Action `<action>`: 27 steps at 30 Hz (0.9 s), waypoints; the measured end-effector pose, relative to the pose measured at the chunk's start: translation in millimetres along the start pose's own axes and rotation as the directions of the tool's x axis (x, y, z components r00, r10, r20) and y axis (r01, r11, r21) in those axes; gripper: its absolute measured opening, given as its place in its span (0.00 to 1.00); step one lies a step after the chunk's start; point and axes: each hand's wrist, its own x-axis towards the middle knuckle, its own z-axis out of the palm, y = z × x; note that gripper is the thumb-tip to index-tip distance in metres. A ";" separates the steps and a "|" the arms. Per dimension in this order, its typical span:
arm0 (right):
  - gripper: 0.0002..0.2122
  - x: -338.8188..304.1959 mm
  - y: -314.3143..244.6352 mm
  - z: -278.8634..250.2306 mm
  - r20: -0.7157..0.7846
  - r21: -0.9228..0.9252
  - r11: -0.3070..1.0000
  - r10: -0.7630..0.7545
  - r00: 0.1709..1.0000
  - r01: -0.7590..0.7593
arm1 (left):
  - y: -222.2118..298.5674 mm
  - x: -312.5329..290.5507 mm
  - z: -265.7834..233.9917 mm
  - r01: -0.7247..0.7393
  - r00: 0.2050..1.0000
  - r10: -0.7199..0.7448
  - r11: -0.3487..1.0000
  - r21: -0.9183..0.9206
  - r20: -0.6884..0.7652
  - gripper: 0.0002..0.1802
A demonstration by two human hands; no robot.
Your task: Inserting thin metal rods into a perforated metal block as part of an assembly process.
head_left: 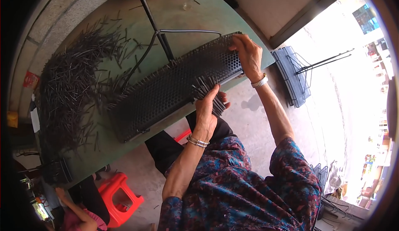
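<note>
A long black perforated panel (pixel 158 100), with rows of round holes, lies slantwise along the near edge of the green table. Short strips stick up along its far edge, and a metal rod with braces (pixel 168 50) rises behind it. My left hand (pixel 206 106), with bracelets at the wrist, is closed round a bundle of thin black strips (pixel 204 85) at the panel's near edge. At the panel's right end my right hand (pixel 248 56), wearing a watch, has its fingers bent and pinched over the far corner. Whatever its fingertips hold is hidden.
Loose black strips (pixel 70 85) form a big heap on the left of the green table (pixel 199 17). Beyond the right table edge stands another black mesh panel with rods (pixel 291 75). A red plastic stool (pixel 120 200) and another person's arm (pixel 77 208) are at lower left.
</note>
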 end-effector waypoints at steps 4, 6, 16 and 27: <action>0.08 0.1 1.0 2.1 0.007 0.018 1.000 0.004 1.000 -0.004 | -0.8 -0.1 -0.5 0.002 1.000 -0.002 1.000 0.010 0.023 0.09; 0.08 -0.5 -0.2 1.8 0.019 -0.004 1.000 -0.018 1.000 0.018 | -1.3 0.4 -2.3 -0.001 0.999 0.001 1.000 0.007 0.032 0.10; 0.07 -6.0 11.1 7.5 0.070 -0.105 0.987 -0.117 0.991 0.124 | -0.5 -1.5 -3.5 -0.015 1.000 0.015 1.000 0.025 0.017 0.12; 0.09 -13.2 2.9 10.7 0.207 -0.517 0.840 -0.063 0.976 0.164 | 0.4 -4.1 -2.2 -0.070 0.997 0.068 0.996 0.057 0.036 0.12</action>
